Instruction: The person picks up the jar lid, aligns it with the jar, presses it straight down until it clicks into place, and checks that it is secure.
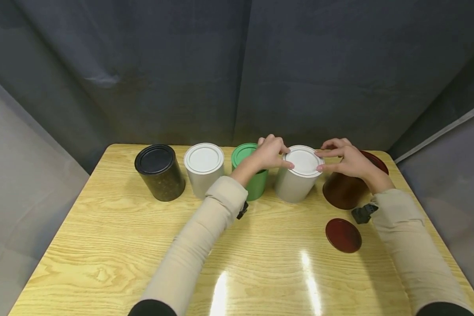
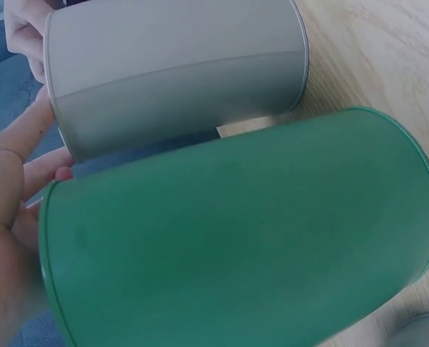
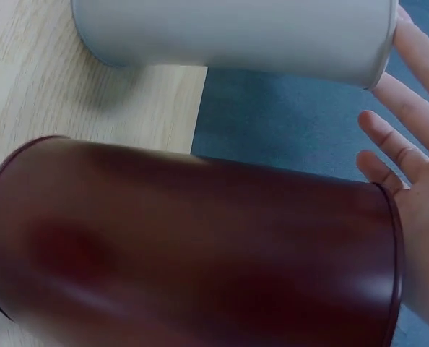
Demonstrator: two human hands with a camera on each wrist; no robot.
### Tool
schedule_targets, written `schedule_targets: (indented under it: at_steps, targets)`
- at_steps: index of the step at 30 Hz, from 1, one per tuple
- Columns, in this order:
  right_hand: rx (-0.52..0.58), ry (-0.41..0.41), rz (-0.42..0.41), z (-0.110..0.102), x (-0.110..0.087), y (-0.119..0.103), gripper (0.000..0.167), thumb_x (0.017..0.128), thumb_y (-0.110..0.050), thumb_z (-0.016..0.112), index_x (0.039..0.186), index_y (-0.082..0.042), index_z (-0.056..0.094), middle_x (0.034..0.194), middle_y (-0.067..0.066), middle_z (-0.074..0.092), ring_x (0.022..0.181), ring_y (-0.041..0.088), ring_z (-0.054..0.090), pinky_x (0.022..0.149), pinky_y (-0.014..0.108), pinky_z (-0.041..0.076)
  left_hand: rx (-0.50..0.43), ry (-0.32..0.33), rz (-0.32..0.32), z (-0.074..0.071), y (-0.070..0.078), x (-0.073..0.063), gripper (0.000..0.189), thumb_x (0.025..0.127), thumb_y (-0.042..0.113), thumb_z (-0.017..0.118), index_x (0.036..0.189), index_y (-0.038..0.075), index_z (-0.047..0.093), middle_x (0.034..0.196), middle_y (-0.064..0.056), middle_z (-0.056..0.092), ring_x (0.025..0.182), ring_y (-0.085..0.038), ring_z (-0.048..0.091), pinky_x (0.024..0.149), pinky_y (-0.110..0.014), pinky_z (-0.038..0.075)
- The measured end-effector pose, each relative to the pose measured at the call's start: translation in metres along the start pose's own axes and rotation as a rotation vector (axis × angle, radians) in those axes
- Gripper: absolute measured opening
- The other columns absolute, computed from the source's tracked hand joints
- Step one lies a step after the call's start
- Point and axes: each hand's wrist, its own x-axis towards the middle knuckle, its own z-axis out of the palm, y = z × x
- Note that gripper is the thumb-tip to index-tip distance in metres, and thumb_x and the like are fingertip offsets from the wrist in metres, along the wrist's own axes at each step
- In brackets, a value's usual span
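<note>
A white can [image 1: 294, 186] with a white lid [image 1: 303, 161] stands upright between the two hands. My left hand [image 1: 269, 153] touches the left edge of the lid with thumb and forefinger, reaching over the green can [image 1: 256, 186]. From the other side, my right hand [image 1: 347, 160] lays its thumb and extended fingers on the lid's right edge. Beneath that hand stands a dark red-brown can [image 3: 193, 246], its top partly hidden. In the right wrist view, two lower fingers are spread clear of the white can.
Farther left along the back edge are a second white can [image 1: 203, 164] and a black can [image 1: 162, 175], both lidded. A dark red lid [image 1: 343, 235] lies flat on the wooden table [image 1: 142, 250], in front of the red-brown can. Dark curtains [image 1: 181, 74] hang behind.
</note>
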Motion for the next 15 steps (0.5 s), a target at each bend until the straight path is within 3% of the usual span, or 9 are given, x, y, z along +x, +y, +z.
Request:
schedule_targets:
  at_steps: [10, 15]
  targets:
    - [-0.030, 0.029, -0.017, -0.003, -0.008, -0.008, 0.052, 0.069, -0.022, 0.080, 0.113, -0.001, 0.064, 0.109, 0.017, 0.055, 0.098, 0.030, 0.044, 0.078, 0.050, 0.037, 0.001, 0.070, 0.060, 0.001, 0.010, -0.004, 0.052, 0.079, 0.042, 0.068, 0.123, 0.016, 0.059, 0.104, 0.003, 0.053, 0.094, -0.013, 0.038, 0.077, -0.028, 0.026]
    - [-0.023, 0.097, -0.060, -0.006, -0.016, -0.012, 0.049, 0.072, -0.019, 0.078, 0.115, -0.001, 0.062, 0.106, 0.015, 0.057, 0.089, 0.021, 0.048, 0.068, 0.036, 0.043, -0.032, 0.100, 0.093, 0.002, 0.014, -0.007, 0.054, 0.079, 0.043, 0.068, 0.124, 0.014, 0.057, 0.111, 0.001, 0.052, 0.098, -0.013, 0.039, 0.077, -0.027, 0.027]
